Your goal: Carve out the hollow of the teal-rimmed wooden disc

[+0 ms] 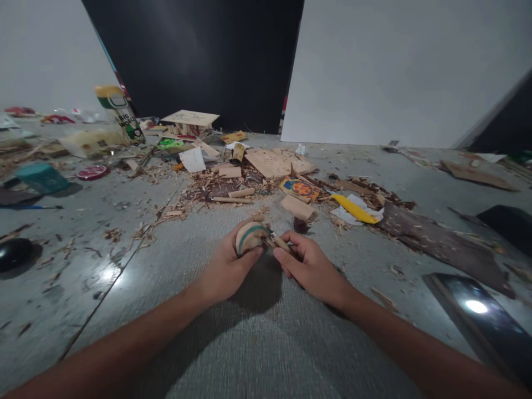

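My left hand [233, 265] is closed round a pale, rounded object with a green stripe [250, 237]; its material is hard to make out. The thumb lies along the near side, close to a darker patch. In my right hand [302, 262] is a slim tool with a light wooden handle [282, 244], pinched between thumb and fingers. Its dark, narrow tip points left and meets or nearly meets the object's right side. Both hands are just above the grey floor, with a shadow under them.
Wood shavings, scraps and a thin pale board [276, 162] lie ahead of my hands. A yellow-handled item [354, 209] and a brown strip [443, 244] are to the right, a phone-like dark slab [486, 316] nearer. At left are a teal block [44, 177] and a black rounded object [14, 254].
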`<state>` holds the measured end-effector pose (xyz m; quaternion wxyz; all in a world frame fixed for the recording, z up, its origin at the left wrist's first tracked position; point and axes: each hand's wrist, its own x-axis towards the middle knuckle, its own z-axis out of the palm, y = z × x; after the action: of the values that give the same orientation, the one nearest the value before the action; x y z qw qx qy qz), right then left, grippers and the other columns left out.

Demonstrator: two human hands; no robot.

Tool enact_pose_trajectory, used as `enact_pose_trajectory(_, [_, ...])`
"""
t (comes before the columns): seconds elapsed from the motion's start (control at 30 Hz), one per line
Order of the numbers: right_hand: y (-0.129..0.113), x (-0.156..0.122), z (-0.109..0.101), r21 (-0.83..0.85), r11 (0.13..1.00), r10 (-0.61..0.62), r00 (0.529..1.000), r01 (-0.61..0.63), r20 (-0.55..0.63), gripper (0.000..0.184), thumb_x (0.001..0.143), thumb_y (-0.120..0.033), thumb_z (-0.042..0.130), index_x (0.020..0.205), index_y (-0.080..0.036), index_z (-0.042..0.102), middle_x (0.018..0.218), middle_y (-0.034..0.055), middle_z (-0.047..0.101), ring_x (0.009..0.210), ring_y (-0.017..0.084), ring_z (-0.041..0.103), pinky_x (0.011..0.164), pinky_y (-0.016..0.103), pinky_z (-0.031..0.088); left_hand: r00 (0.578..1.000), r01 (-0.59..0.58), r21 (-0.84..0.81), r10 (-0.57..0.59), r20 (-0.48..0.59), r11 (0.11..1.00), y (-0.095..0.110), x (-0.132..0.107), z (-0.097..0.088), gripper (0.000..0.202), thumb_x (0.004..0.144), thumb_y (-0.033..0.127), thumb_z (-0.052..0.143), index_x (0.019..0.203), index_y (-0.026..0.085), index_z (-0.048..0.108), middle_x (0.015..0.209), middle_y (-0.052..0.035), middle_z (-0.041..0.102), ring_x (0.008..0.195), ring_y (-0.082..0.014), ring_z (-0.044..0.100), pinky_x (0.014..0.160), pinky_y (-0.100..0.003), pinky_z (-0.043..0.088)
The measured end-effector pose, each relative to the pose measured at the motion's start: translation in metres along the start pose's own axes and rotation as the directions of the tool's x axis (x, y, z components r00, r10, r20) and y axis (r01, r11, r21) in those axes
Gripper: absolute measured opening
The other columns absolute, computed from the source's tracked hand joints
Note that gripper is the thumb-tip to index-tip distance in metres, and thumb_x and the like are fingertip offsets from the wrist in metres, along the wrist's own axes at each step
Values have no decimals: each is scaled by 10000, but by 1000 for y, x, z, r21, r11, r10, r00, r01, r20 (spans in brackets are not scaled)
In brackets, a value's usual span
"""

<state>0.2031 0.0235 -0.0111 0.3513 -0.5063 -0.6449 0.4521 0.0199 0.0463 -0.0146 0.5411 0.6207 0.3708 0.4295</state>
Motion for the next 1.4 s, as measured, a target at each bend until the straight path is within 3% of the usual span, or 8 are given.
enact_pose_trajectory(0.17, [3,0,-4,119,993,3,999,-8,47,300,944,-470,493,783,-217,492,591,-41,566,378,62,376,375,213,286,994,89,-172,-99,-51,981,-6,-1,0,588,800,273,713,1330,210,466,1042,-39,662,916,-157,599,852,-288,468])
enact_pose_trajectory(0.37, [1,-2,-7,182,983,-46,997,33,68,274,910,-437,552,772,-205,505,651,-37,553,438,56,436,411,210,322,991,126,-419,-135,8,899,-4,-5,2,452,678,118,752,1082,226,581,974,-5,671,895,-137,612,771,-223,456])
enact_pose_trajectory(0.47, [2,-3,-7,219,975,-55,996,39,66,218,883,-407,579,831,-200,532,668,-35,562,449,59,443,414,215,324,976,204,-479,-218,28,853,2,-6,3,463,664,148,774,1070,221,563,874,9,666,772,-115,600,700,-217,457])
enact_pose_trajectory(0.6, [7,-2,-7,264,963,-72,996,54,61,209,916,-406,554,940,-198,554,676,-37,585,413,52,424,392,212,313,973,214,-447,-232,16,869,3,-5,4,524,662,227,823,1119,208,567,848,12,647,696,-103,576,658,-227,468])
enact_pose_trajectory(0.7, [11,-2,-6,281,957,-88,994,68,60,215,943,-408,536,917,-195,557,716,-22,624,378,33,406,363,205,283,981,184,-432,-190,29,883,4,-6,5,436,669,245,819,1033,188,585,796,17,621,702,-101,579,677,-226,470])
enact_pose_trajectory(0.9, [10,-7,-5,298,950,-106,994,97,15,294,968,-393,518,1166,-181,570,694,-29,632,355,26,380,353,191,269,969,232,-441,-243,31,867,7,-9,6,398,666,310,811,899,205,506,698,35,600,606,-95,571,557,-204,429])
enact_pose_trajectory(1.07, [10,-7,-1,324,944,-77,997,69,13,323,970,-429,494,1134,-166,584,626,-44,600,337,25,349,340,178,251,967,223,-482,-254,-1,847,6,-7,6,385,651,281,828,943,192,593,790,-2,660,688,-121,616,657,-246,516])
enact_pose_trajectory(1.4, [4,-8,4,238,969,-70,997,73,-22,410,933,-515,512,1128,-157,554,625,-56,550,349,32,346,337,175,243,983,166,-464,-186,3,870,1,-9,3,373,624,246,839,968,199,702,847,-13,671,682,-122,623,622,-232,490])
